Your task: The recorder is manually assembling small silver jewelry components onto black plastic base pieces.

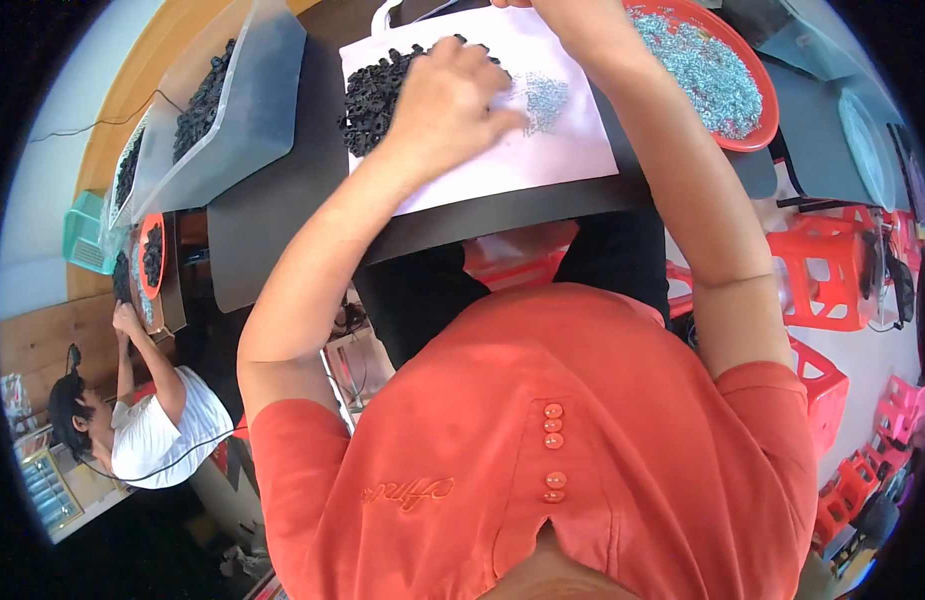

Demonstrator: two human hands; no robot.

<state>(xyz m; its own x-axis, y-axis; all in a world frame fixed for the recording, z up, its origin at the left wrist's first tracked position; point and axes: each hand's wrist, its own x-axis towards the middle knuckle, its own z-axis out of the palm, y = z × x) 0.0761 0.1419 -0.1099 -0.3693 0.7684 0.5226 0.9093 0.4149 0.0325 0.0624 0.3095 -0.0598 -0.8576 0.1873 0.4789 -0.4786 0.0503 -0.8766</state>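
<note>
A pale cloth bag [542,170] lies flat on a dark table [257,245], with a heap of black pieces [372,100] on its left part and a small scatter of silvery pieces [547,105] on its right part. The person's left hand [447,105] is palm down above the bag, at the right side of the black heap. It is loosely spread, unclenched, its thumb apart from the fingers and toward the silvery scatter; motion blurs the fingertips. The right hand [542,8] is at the bag's far edge, cut off by the upper border, so whether it grasps anything cannot be told; its forearm runs down past the bag's right side. Right of the bag, beyond that forearm, a round red tray [769,115] holds many more silvery bits. Left of the bag stands a clear plastic bin [257,125] with black pieces inside. Farther left of the bag, a co-worker in a white shirt [177,430] has both hands together.
</note>
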